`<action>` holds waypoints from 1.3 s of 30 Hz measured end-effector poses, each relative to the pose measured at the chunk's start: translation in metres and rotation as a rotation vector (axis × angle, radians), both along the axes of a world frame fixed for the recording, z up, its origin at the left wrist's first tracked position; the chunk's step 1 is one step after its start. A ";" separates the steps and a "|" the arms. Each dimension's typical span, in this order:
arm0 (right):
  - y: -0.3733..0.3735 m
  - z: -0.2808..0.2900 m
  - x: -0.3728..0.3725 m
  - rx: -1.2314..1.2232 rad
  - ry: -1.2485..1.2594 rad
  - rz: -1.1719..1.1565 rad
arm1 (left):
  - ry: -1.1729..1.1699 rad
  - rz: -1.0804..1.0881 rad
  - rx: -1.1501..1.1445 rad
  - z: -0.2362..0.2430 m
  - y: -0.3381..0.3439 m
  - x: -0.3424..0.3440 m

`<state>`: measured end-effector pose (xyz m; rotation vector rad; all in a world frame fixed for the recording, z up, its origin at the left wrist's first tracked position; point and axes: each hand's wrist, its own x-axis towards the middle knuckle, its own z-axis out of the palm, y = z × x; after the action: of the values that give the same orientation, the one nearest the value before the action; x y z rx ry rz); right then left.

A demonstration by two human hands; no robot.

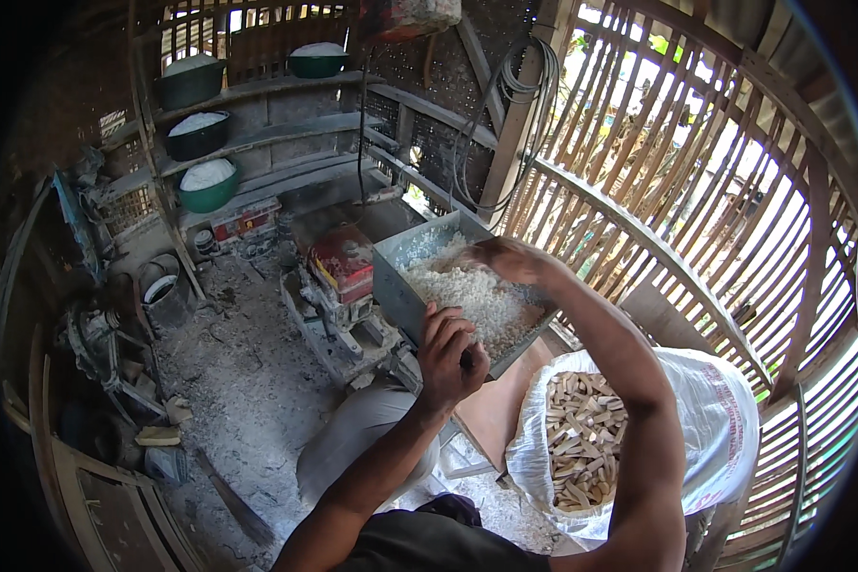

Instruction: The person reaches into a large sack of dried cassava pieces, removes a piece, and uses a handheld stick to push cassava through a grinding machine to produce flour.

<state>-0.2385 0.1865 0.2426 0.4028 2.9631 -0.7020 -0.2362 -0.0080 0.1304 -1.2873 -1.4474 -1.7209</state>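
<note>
Clearly mid-feeding, the right hand (505, 259) presses open-palmed into white shavings (477, 300) at the metal hopper's (398, 286) far edge while the left hand (451, 357) grips its near rim; pushing evenly comes next.

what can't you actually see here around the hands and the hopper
Head view only:
- right hand: fingertips buried in the white shreds, grip unclear.
- left hand: what it grips at the metal hopper rim is hidden by its own fingers.
- machine under the hopper: covered by hopper and forearm.
- sack of pale sticks: depth hidden.
</note>
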 end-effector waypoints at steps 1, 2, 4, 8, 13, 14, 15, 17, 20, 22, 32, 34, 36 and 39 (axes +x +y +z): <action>0.004 0.003 0.012 0.162 -0.068 -0.112 | 0.001 0.008 -0.001 -0.001 0.001 0.000; -0.007 0.012 0.027 0.322 -0.131 -0.228 | 0.006 0.010 -0.006 -0.002 0.002 0.001; -0.031 0.012 0.039 0.369 -0.324 -0.294 | 0.019 0.021 -0.009 -0.002 0.002 -0.002; -0.036 -0.015 0.042 0.260 0.166 -0.314 | 0.015 0.016 -0.008 0.001 0.001 0.000; -0.022 -0.011 0.041 0.385 0.259 -0.157 | 0.013 0.015 -0.125 0.017 -0.009 -0.002; -0.023 -0.008 0.044 0.444 0.117 -0.125 | -0.003 0.006 -0.136 0.025 -0.011 -0.006; -0.038 0.005 0.046 0.400 0.154 -0.172 | -0.022 0.006 -0.148 0.031 -0.014 -0.013; -0.073 0.042 0.057 0.323 0.218 -0.269 | -0.088 -0.050 -0.121 0.040 -0.012 -0.035; -0.063 0.043 0.080 0.178 0.597 -0.247 | 0.027 0.057 -0.303 0.073 -0.011 -0.061; -0.058 0.003 0.087 0.076 0.440 -0.086 | 0.113 0.118 -0.419 0.072 -0.005 -0.073; -0.074 -0.048 0.112 0.363 0.859 -0.131 | 0.175 0.123 -0.460 0.052 0.004 -0.066; -0.075 -0.030 0.111 0.368 0.854 -0.104 | 0.190 0.070 -0.532 0.043 0.005 -0.082; -0.082 0.000 0.118 0.406 0.942 -0.115 | 0.148 0.092 -0.435 0.071 -0.012 -0.081; -0.085 -0.030 0.116 0.321 0.891 -0.130 | 0.215 0.157 -0.518 0.065 -0.014 -0.082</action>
<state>-0.1228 0.1020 0.2122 0.3698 3.9532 -0.4942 -0.3177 -0.0221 0.1954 -1.5108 -1.8741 -1.1007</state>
